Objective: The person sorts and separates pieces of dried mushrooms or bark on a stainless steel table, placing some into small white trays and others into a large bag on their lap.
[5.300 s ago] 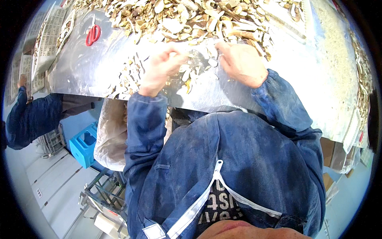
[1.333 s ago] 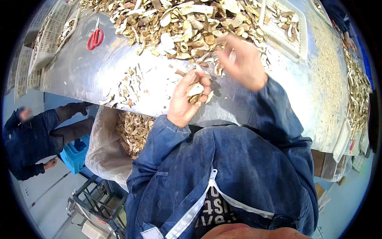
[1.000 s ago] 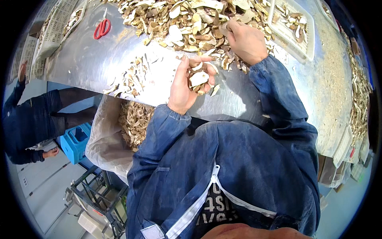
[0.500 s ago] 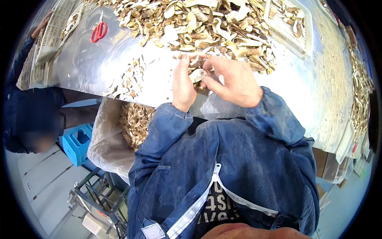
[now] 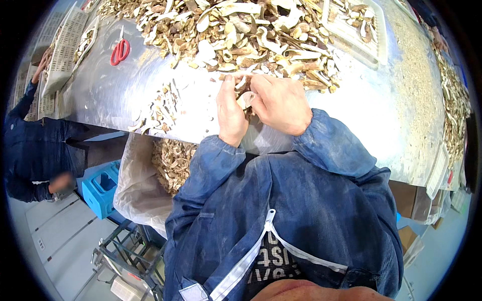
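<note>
My left hand is cupped at the near side of a large pile of dried mushroom slices, its fingers curled round a few slices. A pale slice shows between my two hands. Close against it, my right hand has its thumb and fingers pinched together at the slice's edge; the fingertips are partly hidden. Small mushroom bits lie scattered on the metal table to the left of my hands.
Red-handled scissors lie at the far left. A white tray with slices stands far right. Below the table edge, a plastic-lined container holds mushroom pieces. A person in dark blue is at left, near white baskets and a blue stool.
My right hand has moved slightly left, and its fingers have closed in on the pale slice. My left hand stays nearly in place. The person at left has shifted posture.
</note>
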Tool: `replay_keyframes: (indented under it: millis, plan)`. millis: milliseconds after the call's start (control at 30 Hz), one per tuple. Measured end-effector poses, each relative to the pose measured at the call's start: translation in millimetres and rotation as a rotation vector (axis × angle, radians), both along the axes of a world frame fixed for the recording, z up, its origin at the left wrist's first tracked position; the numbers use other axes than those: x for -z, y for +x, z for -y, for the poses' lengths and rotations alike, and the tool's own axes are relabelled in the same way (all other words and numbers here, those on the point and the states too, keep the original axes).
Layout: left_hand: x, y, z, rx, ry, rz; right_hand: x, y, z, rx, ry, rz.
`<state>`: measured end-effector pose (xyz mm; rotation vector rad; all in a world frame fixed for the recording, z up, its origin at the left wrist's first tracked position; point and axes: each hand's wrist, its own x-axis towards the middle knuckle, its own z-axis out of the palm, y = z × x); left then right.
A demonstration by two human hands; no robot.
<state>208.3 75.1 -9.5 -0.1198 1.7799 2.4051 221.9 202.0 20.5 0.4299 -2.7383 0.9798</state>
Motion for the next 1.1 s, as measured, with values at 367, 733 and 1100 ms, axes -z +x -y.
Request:
replay_keyframes:
  millis: [367,733,1100]
  plan:
    - [-4,-13,26,0.216,0.28,0.024,16,-77,-46,0.176,0.35,-0.068]
    - [-13,-27,5,0.151,0.064,0.029,-1,-28,-29,-0.023,-0.779,0.379]
    - [-14,-25,22,0.454,-0.121,0.008,-8,-31,-42,-0.223,-0.939,0.566]
